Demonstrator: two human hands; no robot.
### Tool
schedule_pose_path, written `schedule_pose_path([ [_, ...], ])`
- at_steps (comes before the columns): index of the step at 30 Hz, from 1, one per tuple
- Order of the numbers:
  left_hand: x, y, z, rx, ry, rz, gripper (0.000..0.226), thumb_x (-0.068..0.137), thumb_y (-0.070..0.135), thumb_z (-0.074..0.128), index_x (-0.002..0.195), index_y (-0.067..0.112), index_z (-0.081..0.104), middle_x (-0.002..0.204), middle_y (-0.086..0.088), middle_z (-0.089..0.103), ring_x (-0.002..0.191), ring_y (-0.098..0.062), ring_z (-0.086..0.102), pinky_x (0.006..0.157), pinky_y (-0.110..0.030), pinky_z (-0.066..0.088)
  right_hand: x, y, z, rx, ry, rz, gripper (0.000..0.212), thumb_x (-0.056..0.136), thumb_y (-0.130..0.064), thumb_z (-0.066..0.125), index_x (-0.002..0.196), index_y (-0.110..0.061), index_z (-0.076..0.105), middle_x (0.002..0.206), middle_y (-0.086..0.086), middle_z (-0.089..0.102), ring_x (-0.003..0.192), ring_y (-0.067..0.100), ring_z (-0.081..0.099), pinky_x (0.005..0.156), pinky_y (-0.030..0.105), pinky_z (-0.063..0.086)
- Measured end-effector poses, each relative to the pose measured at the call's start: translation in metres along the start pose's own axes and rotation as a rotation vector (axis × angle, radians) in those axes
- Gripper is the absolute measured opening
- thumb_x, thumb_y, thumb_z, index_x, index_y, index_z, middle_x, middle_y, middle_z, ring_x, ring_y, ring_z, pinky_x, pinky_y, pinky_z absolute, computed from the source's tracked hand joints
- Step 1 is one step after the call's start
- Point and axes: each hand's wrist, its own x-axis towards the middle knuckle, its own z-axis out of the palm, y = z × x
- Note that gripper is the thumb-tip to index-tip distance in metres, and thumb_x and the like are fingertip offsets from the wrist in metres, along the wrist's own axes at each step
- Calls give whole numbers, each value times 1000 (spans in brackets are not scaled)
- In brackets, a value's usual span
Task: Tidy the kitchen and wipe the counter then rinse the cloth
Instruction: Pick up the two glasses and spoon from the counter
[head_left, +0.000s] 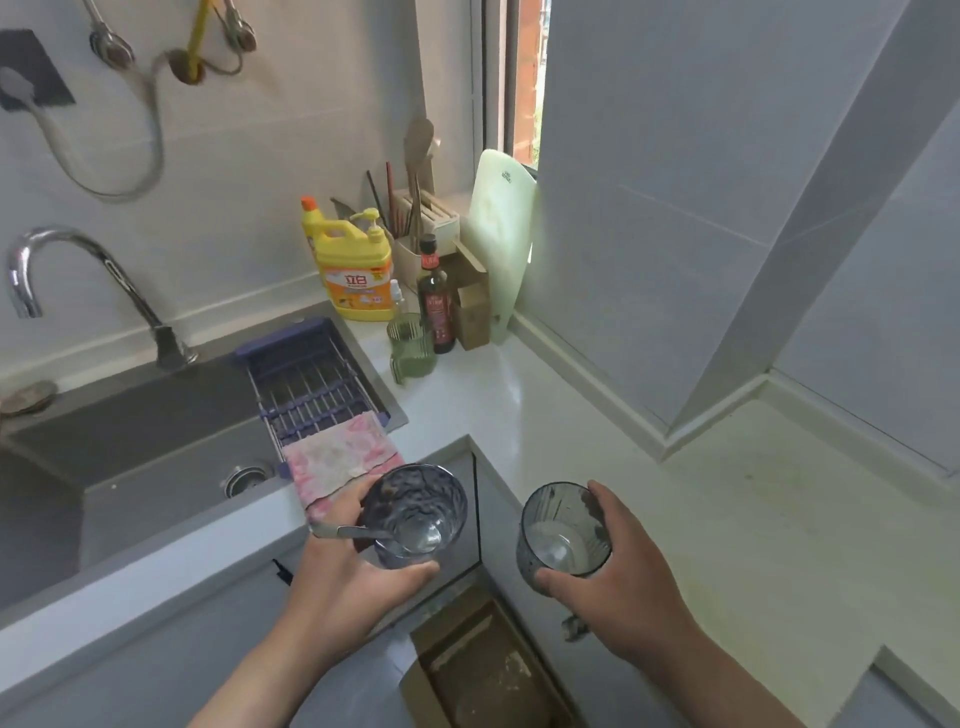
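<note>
Cloth (340, 462) lies unused at the sink's (156, 467) right edge, so wiping and rinsing remain. Tidying seems underway: left hand (348, 577) fingers clamp the left glass (415, 509), and right hand (618, 587) fingers clamp the right glass (561, 530).

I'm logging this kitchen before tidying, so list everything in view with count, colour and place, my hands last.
Rectangular sink: one, grey, left.
Curved metal tap: one, chrome, behind sink.
Wire drain rack: one, purple-framed, across sink's right end.
Patterned cloth: one, pink, draped over sink's front rim.
Plastic detergent jug: one, yellow, back counter.
Glass sauce bottle: one, dark, right of jug.
Ribbed plastic cup: one, green, left of bottle.
Cardboard box: one, brown, right of bottle.
Plastic cutting board: one, pale green, leaning by window.
Smoky glass tumbler: one, grey, held near cloth.
Second smoky glass tumbler: one, grey, held further right.
Metal spoon: one, silver, against first tumbler.
Hands: two; left hand grips first tumbler, right hand grips second.
</note>
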Motion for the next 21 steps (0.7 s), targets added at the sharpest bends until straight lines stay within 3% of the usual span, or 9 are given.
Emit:
schedule_pose_path([
  [2, 19, -6, 7, 20, -37, -12, 77, 52, 17, 92, 114, 45, 57, 108, 22, 66, 100, 1, 64, 87, -25, 51, 14, 3, -2, -5, 39, 16, 111, 51, -58, 81, 147, -42, 28, 137, -22, 40, 126, 6, 42, 92, 44, 55],
  [5, 48, -8, 22, 46, -91, 6, 76, 56, 5, 91, 109, 43, 52, 101, 17, 68, 96, 2, 65, 78, -12, 51, 25, 7, -5, 6, 105, 58, 108, 51, -60, 81, 144, -40, 31, 130, -18, 42, 124, 9, 43, 98, 42, 51],
  [9, 91, -9, 38, 69, -185, 39, 75, 58, -1, 89, 104, 39, 46, 104, 14, 60, 90, 14, 61, 72, -3, 46, 38, 7, -5, 31, 172, 143, 89, 52, -55, 82, 124, -55, 30, 123, -20, 44, 112, 8, 48, 89, 40, 55],
  [11, 117, -12, 48, 54, -242, 22, 76, 56, 8, 90, 113, 33, 46, 108, 13, 61, 90, 9, 63, 73, -6, 48, 44, 9, -6, 5, 221, 167, 95, 57, -51, 85, 135, -46, 30, 133, -15, 45, 121, 10, 45, 97, 33, 47],
  [13, 144, -16, 56, 36, -291, 34, 75, 53, 17, 88, 114, 33, 46, 108, 14, 61, 88, 9, 64, 73, -6, 48, 52, 5, -5, 3, 260, 218, 103, 62, -48, 85, 145, -39, 27, 136, -16, 41, 126, 11, 42, 89, 24, 48],
  [15, 171, -19, 63, 2, -330, 56, 71, 57, 9, 90, 110, 33, 48, 103, 17, 61, 85, 13, 63, 71, -4, 46, 64, 1, 1, 4, 291, 264, 106, 59, -53, 83, 146, -41, 24, 134, -20, 38, 125, 11, 44, 83, 30, 56],
  [18, 215, -25, 73, -19, -407, 90, 66, 57, 14, 88, 105, 36, 48, 96, 20, 63, 85, 12, 63, 72, -5, 46, 88, -11, 13, -10, 340, 320, 109, 55, -59, 79, 147, -40, 23, 140, -19, 37, 112, 23, 61, 96, 40, 53],
  [21, 260, -41, 85, -39, -469, 101, 65, 59, 11, 87, 102, 40, 48, 93, 22, 68, 87, 5, 66, 79, -17, 51, 123, -23, 24, -23, 384, 345, 106, 57, -55, 78, 147, -36, 26, 141, -14, 38, 98, 32, 67, 81, 40, 60],
])
